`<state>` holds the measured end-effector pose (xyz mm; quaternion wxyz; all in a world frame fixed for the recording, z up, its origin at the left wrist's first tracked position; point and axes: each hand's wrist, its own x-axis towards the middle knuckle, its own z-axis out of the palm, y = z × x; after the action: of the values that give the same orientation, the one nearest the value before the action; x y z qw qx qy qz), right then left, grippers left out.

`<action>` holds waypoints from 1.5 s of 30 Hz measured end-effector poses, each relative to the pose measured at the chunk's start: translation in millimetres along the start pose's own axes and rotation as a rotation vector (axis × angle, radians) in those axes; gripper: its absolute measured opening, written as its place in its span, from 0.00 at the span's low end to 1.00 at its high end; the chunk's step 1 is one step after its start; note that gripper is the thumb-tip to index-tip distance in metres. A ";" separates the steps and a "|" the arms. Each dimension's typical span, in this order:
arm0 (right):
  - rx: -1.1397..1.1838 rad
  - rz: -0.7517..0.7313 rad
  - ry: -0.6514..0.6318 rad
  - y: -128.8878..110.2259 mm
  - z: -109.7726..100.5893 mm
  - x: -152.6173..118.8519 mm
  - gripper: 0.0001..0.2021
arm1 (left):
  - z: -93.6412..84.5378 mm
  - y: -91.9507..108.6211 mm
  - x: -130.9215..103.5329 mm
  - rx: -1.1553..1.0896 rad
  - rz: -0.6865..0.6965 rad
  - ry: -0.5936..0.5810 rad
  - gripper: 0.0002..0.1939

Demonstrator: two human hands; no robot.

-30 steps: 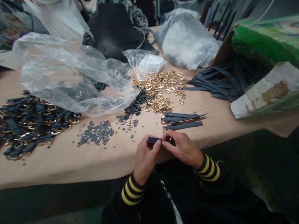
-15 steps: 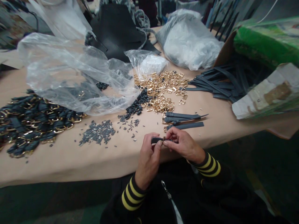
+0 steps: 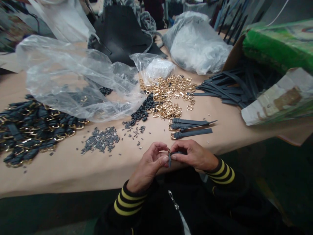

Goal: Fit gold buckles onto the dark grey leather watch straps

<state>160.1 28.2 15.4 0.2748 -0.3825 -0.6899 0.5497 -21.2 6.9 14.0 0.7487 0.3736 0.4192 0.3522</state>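
Between my hands, close to the table's front edge, is a dark grey strap (image 3: pixel 170 160) with a gold buckle (image 3: pixel 169 151) on it. One end of the strap hangs down at my left fingertips. My left hand (image 3: pixel 152 160) is closed, its thumb and fingers pinching the strap beside the buckle. From the other side my right hand (image 3: pixel 193 154) pinches the strap between thumb and forefinger, partly covering it. Just beyond lie several buckled straps (image 3: pixel 193 133), their buckles to the left. Farther back is a heap of loose gold buckles (image 3: pixel 168 111).
Small dark grey pieces (image 3: pixel 101 140) and dark loops (image 3: pixel 143 109) lie left of the buckles. A pile of buckled straps (image 3: pixel 34 127) and a clear plastic bag (image 3: pixel 80 78) are at left. Unbuckled straps (image 3: pixel 232 83) spill from a green-topped box (image 3: pixel 278 42) at right.
The strap between my hands has turned, so one end now hangs downward. My left hand has shifted left and tilted outward; my right hand has moved slightly down and right.
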 end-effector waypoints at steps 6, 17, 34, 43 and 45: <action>-0.123 0.085 -0.001 -0.6 4.0 2.1 0.04 | -2.7 -6.9 3.5 -0.017 -0.029 -0.049 0.09; 0.225 0.283 -0.190 6.0 -5.3 2.7 0.09 | -11.2 -7.6 7.9 0.112 0.055 0.185 0.11; -0.595 0.018 -0.081 -10.1 -13.3 65.7 0.10 | -28.2 3.1 19.7 0.310 0.033 0.218 0.13; -1.002 -0.037 -0.024 -2.0 9.8 173.2 0.10 | -41.1 -8.4 24.0 0.229 0.046 0.306 0.12; -1.020 -0.020 -0.032 0.9 14.5 179.5 0.09 | -41.3 -8.2 23.9 0.213 0.045 0.307 0.12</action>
<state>48.9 169.3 3.6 0.0478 -0.4527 -0.8783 0.1462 -46.7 34.0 -17.0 0.6242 0.4021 0.5548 0.3754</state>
